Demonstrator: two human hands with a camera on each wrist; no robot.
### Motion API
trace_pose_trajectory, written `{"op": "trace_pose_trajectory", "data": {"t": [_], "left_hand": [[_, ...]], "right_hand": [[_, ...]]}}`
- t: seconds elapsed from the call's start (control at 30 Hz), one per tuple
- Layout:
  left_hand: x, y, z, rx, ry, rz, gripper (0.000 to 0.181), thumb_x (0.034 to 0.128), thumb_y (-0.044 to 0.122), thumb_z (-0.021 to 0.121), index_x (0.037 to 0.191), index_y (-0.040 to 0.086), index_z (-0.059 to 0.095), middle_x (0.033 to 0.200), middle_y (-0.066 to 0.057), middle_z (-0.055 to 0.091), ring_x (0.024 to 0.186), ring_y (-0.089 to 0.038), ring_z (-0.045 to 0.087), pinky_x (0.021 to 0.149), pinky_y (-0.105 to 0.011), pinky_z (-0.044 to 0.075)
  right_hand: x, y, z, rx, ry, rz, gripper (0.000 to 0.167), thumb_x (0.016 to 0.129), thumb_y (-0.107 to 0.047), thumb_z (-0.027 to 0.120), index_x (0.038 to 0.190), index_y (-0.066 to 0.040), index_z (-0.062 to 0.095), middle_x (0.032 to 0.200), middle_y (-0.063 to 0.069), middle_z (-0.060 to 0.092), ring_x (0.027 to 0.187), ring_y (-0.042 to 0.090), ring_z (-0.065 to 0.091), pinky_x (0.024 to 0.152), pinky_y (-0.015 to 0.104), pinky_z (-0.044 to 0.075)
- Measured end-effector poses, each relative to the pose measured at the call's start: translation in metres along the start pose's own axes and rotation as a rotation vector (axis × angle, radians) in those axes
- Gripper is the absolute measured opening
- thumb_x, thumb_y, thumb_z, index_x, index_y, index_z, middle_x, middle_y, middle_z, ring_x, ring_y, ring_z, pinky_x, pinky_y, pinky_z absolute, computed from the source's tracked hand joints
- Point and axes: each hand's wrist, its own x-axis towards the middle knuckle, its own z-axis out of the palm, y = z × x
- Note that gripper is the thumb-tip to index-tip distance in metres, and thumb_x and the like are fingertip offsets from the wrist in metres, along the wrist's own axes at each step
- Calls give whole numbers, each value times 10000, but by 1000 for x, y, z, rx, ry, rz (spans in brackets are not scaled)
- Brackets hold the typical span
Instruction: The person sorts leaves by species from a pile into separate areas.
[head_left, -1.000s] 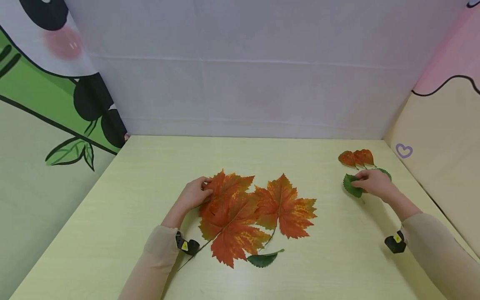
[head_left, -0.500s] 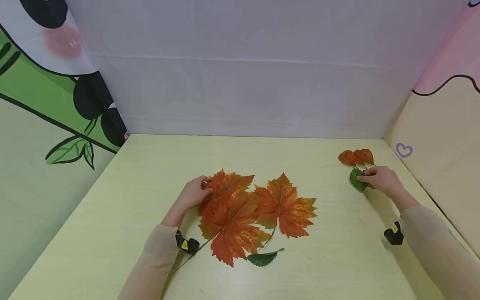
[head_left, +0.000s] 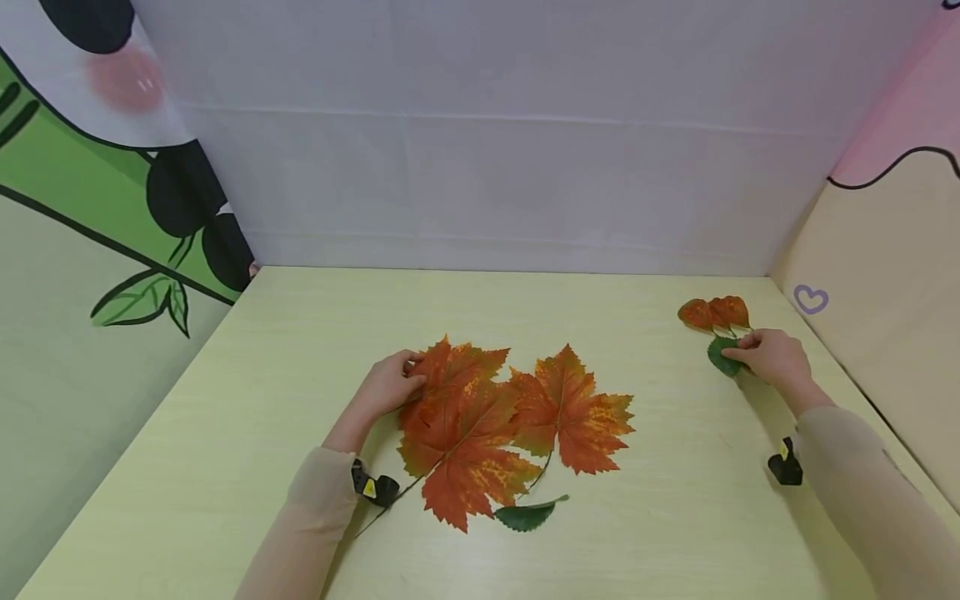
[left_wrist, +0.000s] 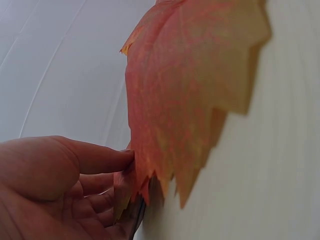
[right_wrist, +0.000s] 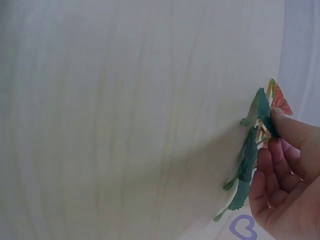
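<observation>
At the back hung a creased, pale cloth wall [head_left: 510, 167], and before it the wood-grained table [head_left: 645, 533] carried every leaf in sight. Big orange ones first! The front leaf [head_left: 483, 467], jagged, veined and flecked yellow, lay over the rear leaf [head_left: 461, 362]; the right leaf [head_left: 573, 408] spread its lobes just beside them. And the left hand [head_left: 386, 385]? Thumb and fingers pinched the rear leaf at its left edge. Far over, the right hand [head_left: 776, 354] had thumb against curled fingers, pinching the held green leaf [head_left: 722, 356], a rounded, toothed piece near the table's far right corner. Two more green leaves [right_wrist: 247, 155] lined up beside it, seen from the wrist. Just beyond sat three small orange leaves [head_left: 714, 313], overlapping in a row. Down front, one loose green leaf [head_left: 525, 517] lay by the front leaf, stem pointing right.
</observation>
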Motion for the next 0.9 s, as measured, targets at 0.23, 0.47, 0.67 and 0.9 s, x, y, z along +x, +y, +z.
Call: {"op": "trace_pose_trajectory", "data": {"t": [0.23, 0.47, 0.67, 0.9], "left_hand": [[0, 1, -1, 8, 4, 10, 402, 897, 141, 540, 1263, -14, 477, 1076, -197, 592, 934, -289, 575, 775, -397, 468], [0, 1, 0, 11, 5, 13, 397, 898, 139, 541, 1257, -16, 480, 1062, -191, 594, 922, -284, 575, 768, -395, 465], [1, 0, 1, 3, 5, 9, 403, 897, 143, 540, 1264, -13, 476, 1064, -189, 595, 913, -275, 576, 766, -382, 470], [0, 0, 0, 7, 8, 6, 407, 895, 146, 543, 1262, -17, 477, 1062, -191, 594, 907, -275, 572, 765, -381, 469]], "right_hand": [[4, 4, 4, -14, 13, 30, 430, 824, -403, 627, 934, 9, 576, 934, 229, 620, 736, 310, 560, 504, 288, 384], [5, 1, 4, -24, -3, 27, 418, 821, -390, 634, 934, 5, 559, 932, 215, 607, 738, 295, 544, 515, 301, 380], [3, 0, 3, -24, -2, 34, 453, 824, -403, 621, 973, 18, 550, 977, 238, 600, 793, 343, 555, 537, 312, 386], [0, -3, 2, -20, 2, 38, 481, 837, -416, 600, 1024, 22, 532, 996, 239, 590, 811, 362, 558, 529, 315, 394]]}}
